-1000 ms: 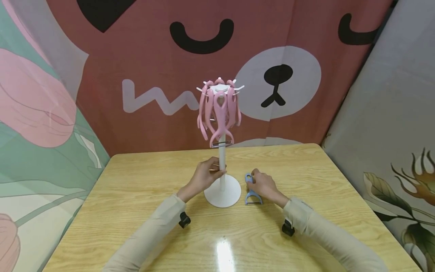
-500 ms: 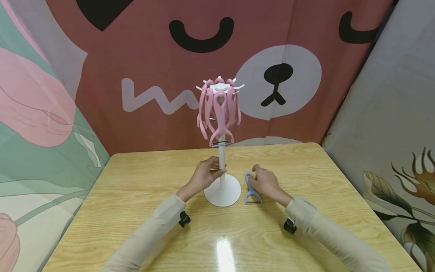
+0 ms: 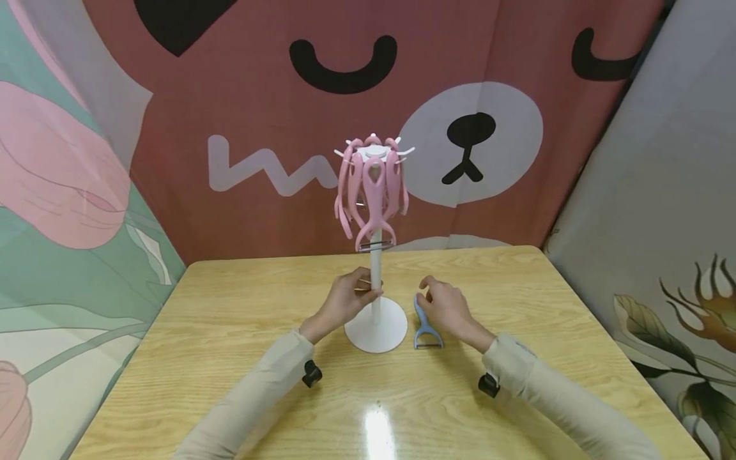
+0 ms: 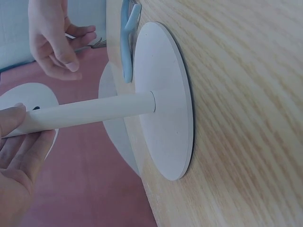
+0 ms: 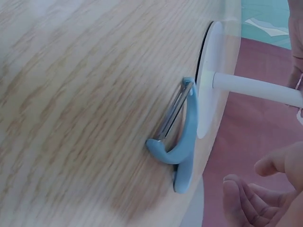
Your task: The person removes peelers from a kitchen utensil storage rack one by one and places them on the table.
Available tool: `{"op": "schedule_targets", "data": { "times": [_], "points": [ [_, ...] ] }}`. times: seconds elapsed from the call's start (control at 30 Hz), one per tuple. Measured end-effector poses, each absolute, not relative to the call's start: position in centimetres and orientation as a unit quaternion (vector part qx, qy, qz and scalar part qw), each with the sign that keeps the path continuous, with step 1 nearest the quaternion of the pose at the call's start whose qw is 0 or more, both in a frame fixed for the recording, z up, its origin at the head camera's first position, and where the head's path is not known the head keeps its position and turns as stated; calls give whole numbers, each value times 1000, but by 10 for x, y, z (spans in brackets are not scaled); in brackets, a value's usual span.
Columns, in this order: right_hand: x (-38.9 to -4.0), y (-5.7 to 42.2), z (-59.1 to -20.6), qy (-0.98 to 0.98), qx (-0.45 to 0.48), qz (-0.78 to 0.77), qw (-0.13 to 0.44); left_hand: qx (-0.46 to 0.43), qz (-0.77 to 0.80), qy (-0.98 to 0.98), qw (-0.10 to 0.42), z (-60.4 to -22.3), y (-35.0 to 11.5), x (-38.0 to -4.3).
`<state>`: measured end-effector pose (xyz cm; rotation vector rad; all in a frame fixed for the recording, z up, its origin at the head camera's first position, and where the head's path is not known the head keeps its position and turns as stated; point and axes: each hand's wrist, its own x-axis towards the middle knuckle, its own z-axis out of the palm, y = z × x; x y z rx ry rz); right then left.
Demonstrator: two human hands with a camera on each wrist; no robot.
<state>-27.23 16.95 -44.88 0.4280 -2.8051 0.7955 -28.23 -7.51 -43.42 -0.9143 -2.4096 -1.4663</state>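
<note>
A white stand [image 3: 376, 338] with a round base and an upright pole rises from the table. Several pink Y-shaped peelers [image 3: 375, 191] hang from the hooks around its top. My left hand [image 3: 340, 299] grips the pole [image 4: 94, 112] between thumb and fingers, above the base. Right of the base lies a blue Y-shaped peeler [image 3: 425, 329], flat on the wood with its blade toward me. Over its handle hovers my right hand [image 3: 448, 308], fingers loosely bent and holding nothing. Both wrist views show a gap between that hand and the blue peeler [image 5: 189, 127].
The wooden table [image 3: 241, 358] carries the stand and the blue peeler. Behind its far edge hangs a brown cloth [image 3: 259, 223] with a bear print. Patterned curtains [image 3: 678, 223] close off both sides. White hooks [image 3: 406, 151] stick out at the stand's top.
My right hand has lifted off the blue peeler's handle, its fingers now apart from it. The peeler lies where it was. My left hand keeps its hold on the pole.
</note>
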Motion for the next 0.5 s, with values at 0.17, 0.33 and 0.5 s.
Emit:
{"op": "schedule_targets", "data": {
  "times": [0.17,0.33,0.5],
  "points": [
    [-271,168,-445,-944,153,269,114,-307,-502,-804,83,-434,-74,-282],
    [-269,167,-438,-936,170,271,145,-303,-504,-805,83,-435,-74,-282],
    [-270,169,-431,-926,190,271,181,-301,-506,-805,79,-435,-74,-282]
  ]
}}
